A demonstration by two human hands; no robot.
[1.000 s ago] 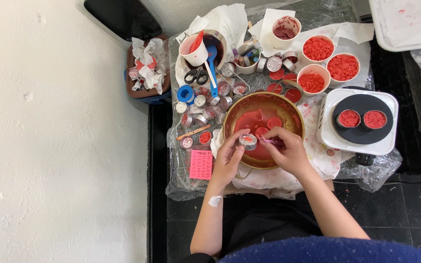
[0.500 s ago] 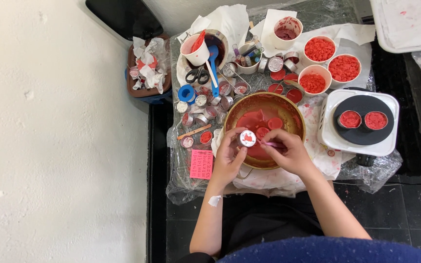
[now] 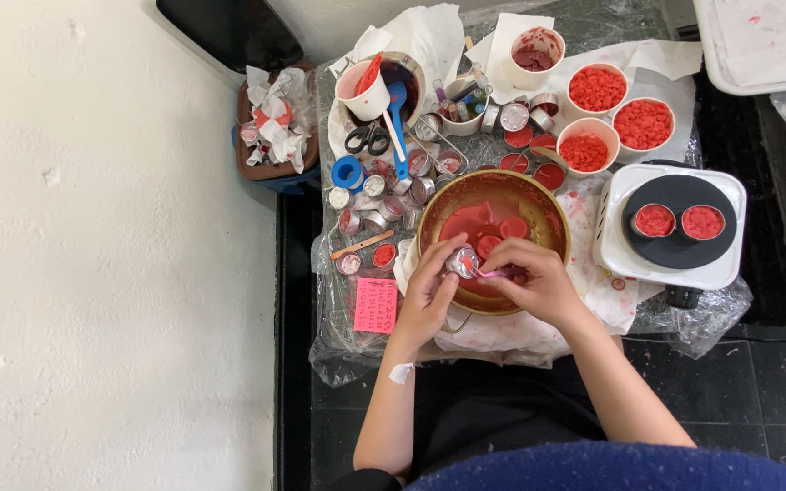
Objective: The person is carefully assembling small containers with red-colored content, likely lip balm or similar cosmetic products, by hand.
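Left hand [image 3: 428, 293] grasping small metal cup [image 3: 461, 263], tilted over brass bowl [image 3: 493, 238]. Right hand [image 3: 539, 284] clenched on pink tool [image 3: 495, 272], just right of cup, touching it.

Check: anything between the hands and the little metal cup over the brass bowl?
Nothing visible. The left hand already holds the small metal cup at its fingertips above the brass bowl, and the right hand meets it from the other side with a thin pink tool. No object sits between either hand and the cup.
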